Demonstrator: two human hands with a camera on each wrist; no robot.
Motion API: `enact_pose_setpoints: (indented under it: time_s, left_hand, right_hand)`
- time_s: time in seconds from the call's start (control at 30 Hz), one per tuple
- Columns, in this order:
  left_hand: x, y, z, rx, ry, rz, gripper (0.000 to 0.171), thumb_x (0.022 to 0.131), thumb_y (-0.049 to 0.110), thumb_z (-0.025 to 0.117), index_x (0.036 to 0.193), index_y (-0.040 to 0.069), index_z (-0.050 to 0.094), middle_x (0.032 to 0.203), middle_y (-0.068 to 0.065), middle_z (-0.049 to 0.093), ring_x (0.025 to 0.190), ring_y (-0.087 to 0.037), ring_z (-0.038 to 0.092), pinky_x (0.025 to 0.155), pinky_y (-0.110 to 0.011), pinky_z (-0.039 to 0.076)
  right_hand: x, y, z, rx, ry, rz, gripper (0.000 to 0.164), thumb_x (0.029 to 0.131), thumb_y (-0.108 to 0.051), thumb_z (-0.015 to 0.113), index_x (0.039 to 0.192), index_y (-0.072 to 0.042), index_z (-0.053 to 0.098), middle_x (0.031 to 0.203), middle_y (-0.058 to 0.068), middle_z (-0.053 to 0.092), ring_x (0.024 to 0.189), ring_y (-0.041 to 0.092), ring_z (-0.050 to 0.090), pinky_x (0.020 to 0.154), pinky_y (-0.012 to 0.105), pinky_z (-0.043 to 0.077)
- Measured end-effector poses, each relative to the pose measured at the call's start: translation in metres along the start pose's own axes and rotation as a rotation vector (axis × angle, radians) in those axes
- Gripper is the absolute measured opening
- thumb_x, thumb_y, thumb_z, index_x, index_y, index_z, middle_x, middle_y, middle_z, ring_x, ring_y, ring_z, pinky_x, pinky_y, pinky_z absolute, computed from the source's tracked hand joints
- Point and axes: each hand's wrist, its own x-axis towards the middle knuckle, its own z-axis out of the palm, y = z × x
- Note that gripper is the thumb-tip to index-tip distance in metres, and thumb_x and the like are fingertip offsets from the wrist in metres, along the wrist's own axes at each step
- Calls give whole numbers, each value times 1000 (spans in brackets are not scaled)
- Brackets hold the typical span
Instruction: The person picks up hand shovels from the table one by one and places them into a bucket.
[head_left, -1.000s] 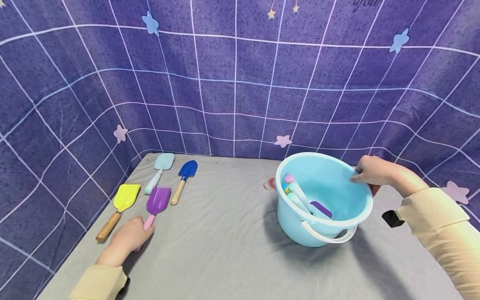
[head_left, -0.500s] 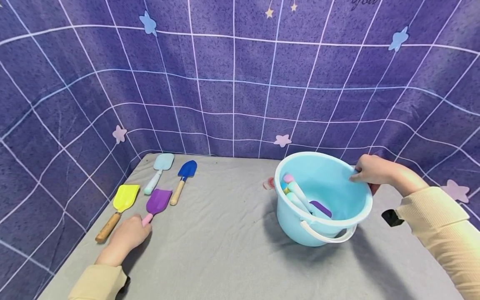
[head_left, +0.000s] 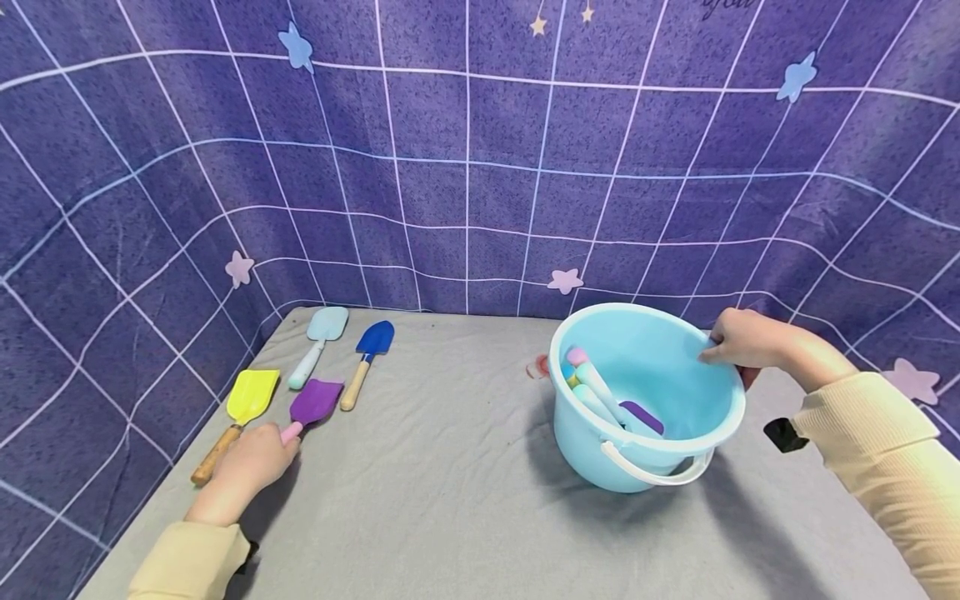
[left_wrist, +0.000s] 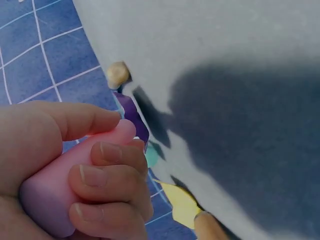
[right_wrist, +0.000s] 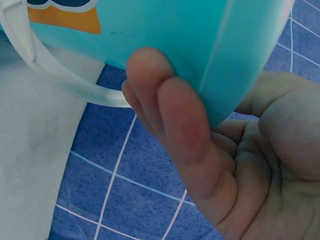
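My left hand (head_left: 255, 458) grips the pink handle (left_wrist: 75, 180) of a purple toy shovel (head_left: 315, 402), its fingers curled round it. The blade points away and to the right, and a shadow falls beside it on the cloth in the left wrist view. On the right, my right hand (head_left: 750, 342) pinches the rim of a light blue bucket (head_left: 607, 454), with fingers against the outer wall in the right wrist view. The bucket leans toward me, its white handle (head_left: 652, 477) hanging at the front. Inside lie several pieces with pale handles (head_left: 596, 387) and a purple part (head_left: 642, 418), partly hidden.
Around the left hand lie a yellow shovel (head_left: 252, 395) with a wooden handle, a pale blue shovel (head_left: 327, 323) and a blue trowel (head_left: 375, 337). Grey cloth (head_left: 450, 467) covers the surface. A purple gridded curtain (head_left: 450, 192) stands behind and at the sides.
The left hand has drawn slightly up and left with the purple shovel, whose blade now tilts further to the right. The right hand and the bucket have stayed put.
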Motion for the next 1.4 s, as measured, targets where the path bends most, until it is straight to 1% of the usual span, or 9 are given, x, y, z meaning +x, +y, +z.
enact_pose_setpoints:
  time_s: [0.17,0.33,0.5,0.73,0.87,1.0,1.1,1.23,1.4]
  left_hand:
    - [3,3,-10,21,43,49,38,90,20,49,77,-15,58,69,-28,59,62,-43,59,57,-54,45]
    - [7,7,-23,-1,42,31,38,91,22,48,77,-12,58,71,-27,59,58,-33,55,52,-51,43]
    - [13,14,-34,11,67,53,38,89,24,50,75,-10,58,72,-28,59,58,-36,56,52,-52,44]
    - [25,27,-49,19,82,66,41,93,31,47,68,0,54,64,-18,57,57,-36,56,50,-52,42]
    - [31,39,-58,33,103,87,39,91,30,49,72,-3,56,66,-23,57,57,-39,56,48,-53,41]
    - [35,54,-69,48,129,98,44,94,34,47,78,-5,58,86,-36,59,73,-52,58,52,-57,42]
    - [39,66,-78,42,149,123,46,96,37,45,81,-4,59,94,-37,59,83,-55,57,54,-60,43]
    - [43,79,-86,49,181,160,42,94,35,48,80,-4,59,89,-34,60,80,-53,58,55,-60,43]
    - [49,95,-97,94,153,154,38,92,34,48,80,-1,60,85,-26,62,77,-44,60,53,-55,44]
  right_hand:
    - [0,1,-1,7,-6,-3,22,89,-14,60,90,7,67,64,5,66,52,19,66,51,31,54]
    - [0,1,0,4,-5,-3,23,89,-14,60,92,8,66,64,5,66,52,19,65,51,31,54]
    - [0,0,-1,1,-8,1,24,89,-15,60,92,8,66,65,5,66,52,19,66,52,31,54]
    - [-1,-1,-2,-17,-1,-6,24,89,-15,60,91,8,67,64,5,66,52,18,65,51,30,53]
    - [0,-1,-2,-26,7,-13,23,89,-15,60,91,7,67,63,4,65,51,18,65,51,30,53]
    - [0,-1,-1,-43,19,-22,22,88,-15,61,90,7,68,63,4,65,50,17,64,50,29,53]
    - [-1,-1,-2,-36,13,-9,24,88,-15,61,92,8,67,63,4,65,51,17,65,51,30,53]
    - [-2,-2,-2,-15,-5,8,26,89,-15,60,94,10,66,65,5,66,53,18,66,52,31,54]
    - [-1,-2,-1,-20,-5,6,26,89,-15,60,93,9,66,65,5,66,53,18,66,52,30,54]
